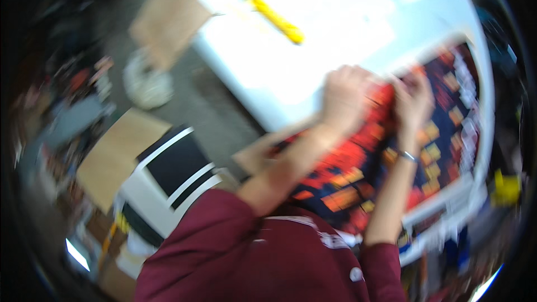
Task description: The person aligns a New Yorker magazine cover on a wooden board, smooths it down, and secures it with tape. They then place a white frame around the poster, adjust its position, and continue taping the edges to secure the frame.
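Note:
A cloth patterned in red, orange and dark navy lies over the near part of a white table and down toward my body. At its far edge my left hand has its fingers curled and pressed on the red part. Close beside it, my right hand pinches the same edge between thumb and fingers, with a band round its wrist. Both hands are smeared by motion, so the exact grip of the fingertips is hard to make out.
On the white table lies a yellow stick-like tool. A pale rim borders the cloth at right. Brown cardboard and a whitish bundle are at far left. Nearer left are a tan board and a black panel with white stripes.

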`<state>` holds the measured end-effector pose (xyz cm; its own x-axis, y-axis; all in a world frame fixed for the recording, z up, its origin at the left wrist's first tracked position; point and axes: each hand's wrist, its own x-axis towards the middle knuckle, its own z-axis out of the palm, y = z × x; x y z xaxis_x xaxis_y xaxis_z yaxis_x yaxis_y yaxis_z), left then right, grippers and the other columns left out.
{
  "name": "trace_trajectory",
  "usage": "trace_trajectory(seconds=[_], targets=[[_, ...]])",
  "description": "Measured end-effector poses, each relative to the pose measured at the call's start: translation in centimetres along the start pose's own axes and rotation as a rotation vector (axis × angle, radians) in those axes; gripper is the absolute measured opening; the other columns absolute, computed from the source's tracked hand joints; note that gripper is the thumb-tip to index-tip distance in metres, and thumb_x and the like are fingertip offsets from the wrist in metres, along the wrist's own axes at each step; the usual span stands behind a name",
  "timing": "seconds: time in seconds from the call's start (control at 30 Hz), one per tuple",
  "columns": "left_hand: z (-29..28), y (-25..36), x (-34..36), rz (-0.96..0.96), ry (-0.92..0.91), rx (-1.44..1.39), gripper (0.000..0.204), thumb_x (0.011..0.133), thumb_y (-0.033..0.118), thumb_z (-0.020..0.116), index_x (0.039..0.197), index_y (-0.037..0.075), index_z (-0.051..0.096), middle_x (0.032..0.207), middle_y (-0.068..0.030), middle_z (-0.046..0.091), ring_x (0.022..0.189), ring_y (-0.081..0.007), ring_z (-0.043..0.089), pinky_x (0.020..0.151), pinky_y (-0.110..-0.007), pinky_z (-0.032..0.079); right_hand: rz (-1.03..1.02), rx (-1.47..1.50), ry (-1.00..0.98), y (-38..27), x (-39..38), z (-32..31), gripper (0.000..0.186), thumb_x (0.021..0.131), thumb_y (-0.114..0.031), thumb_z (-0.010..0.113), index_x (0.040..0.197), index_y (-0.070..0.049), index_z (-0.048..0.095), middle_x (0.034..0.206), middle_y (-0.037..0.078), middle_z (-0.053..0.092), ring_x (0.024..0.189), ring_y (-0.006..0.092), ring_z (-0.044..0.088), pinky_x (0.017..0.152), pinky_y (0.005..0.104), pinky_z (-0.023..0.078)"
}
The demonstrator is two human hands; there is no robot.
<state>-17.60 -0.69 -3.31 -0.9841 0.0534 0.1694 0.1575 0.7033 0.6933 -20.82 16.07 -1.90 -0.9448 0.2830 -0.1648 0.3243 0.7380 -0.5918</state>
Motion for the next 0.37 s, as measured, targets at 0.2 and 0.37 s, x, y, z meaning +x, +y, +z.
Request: trace_trajectory(seconds=[0.2,0.37], targets=[[0.7,0.5,-0.8,0.005,0.029,0.047,0.014,0.087,0.022,0.072,0.092,0.009,0.072,0.095,-0.0071,0.063,0.1,-0.0255,0.058,0.091,-0.04,0.044,-0.052,0.255,-0.098,7.7,1.3,2.0,0.029,0.096,-0.016,0.081,0.09,-0.001,0.057,0.079,-0.003,0.044,0.07,0.0105,0.036,0.062,0.0277,0.035],[-6.2,0.9,-5.5,0.049,0.074,-0.047,0.022,0.09,0.024,0.075,0.105,0.009,0.07,0.102,-0.0079,0.061,0.103,-0.0261,0.058,0.096,-0.041,0.043,-0.194,0.094,-0.176,5.8,1.9,1.6,0.033,0.097,-0.017,0.08,0.087,-0.002,0.052,0.078,-0.003,0.038,0.071,0.0111,0.033,0.061,0.0285,0.032]])
